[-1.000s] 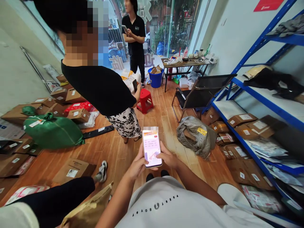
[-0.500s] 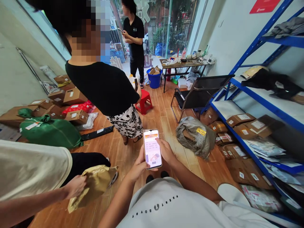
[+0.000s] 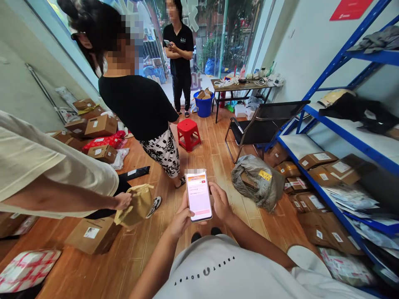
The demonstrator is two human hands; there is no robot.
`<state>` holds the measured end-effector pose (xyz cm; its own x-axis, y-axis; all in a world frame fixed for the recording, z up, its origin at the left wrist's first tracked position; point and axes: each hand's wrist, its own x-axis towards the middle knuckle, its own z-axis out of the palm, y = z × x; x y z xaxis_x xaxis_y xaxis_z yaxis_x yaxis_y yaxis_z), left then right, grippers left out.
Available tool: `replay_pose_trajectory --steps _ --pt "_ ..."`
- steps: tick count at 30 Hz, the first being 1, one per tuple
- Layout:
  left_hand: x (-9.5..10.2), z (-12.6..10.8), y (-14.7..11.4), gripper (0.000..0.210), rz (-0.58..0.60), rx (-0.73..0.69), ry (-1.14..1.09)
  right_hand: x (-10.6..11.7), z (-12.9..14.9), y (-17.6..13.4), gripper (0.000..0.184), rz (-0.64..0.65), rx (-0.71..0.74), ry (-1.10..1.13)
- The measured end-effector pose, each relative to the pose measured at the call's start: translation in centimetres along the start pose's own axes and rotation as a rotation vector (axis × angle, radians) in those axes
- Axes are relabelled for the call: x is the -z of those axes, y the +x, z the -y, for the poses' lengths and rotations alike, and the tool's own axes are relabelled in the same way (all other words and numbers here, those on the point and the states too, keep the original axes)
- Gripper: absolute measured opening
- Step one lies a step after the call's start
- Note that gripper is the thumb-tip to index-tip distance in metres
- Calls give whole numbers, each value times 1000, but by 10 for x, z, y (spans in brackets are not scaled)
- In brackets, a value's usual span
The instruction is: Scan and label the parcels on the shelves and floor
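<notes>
A lit smartphone (image 3: 199, 197) is held upright in front of my body, its screen showing a pale pink page with an orange banner. Around its lower left side my left hand (image 3: 181, 219) is closed, the thumb on the lower left corner of the screen. My right hand (image 3: 220, 202) is just beside the phone's right edge, fingers loosely bent and apart, with nothing visible in it.
Left, a person in a cream shirt carries a yellow-brown bag (image 3: 135, 205). Someone in black stands ahead by a red stool (image 3: 188, 135); another holds a phone near the glass doors. A grey sack (image 3: 257, 180), folding chair (image 3: 264, 122), blue shelving (image 3: 343, 120) and cartons (image 3: 101, 124) surround the floor.
My right thumb has left the screen, and the displayed page has changed. The person with the bag has moved forward, uncovering a carton. The person in black has shifted away from the stool.
</notes>
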<state>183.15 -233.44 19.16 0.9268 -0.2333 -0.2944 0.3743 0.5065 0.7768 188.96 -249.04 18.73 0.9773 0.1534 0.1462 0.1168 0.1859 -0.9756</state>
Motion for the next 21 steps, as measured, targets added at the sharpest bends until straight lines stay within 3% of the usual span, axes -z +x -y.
replay_pose_trajectory --steps 12,18,21 --pt "-6 3 16 93 -41 -9 6 9 -1 24 15 68 -128 136" --pt "-17 2 28 93 -60 -49 2 18 -5 37 18 79 -118 112" --pt "-23 3 34 91 -59 -64 -9 26 -4 37 24 83 -45 85"
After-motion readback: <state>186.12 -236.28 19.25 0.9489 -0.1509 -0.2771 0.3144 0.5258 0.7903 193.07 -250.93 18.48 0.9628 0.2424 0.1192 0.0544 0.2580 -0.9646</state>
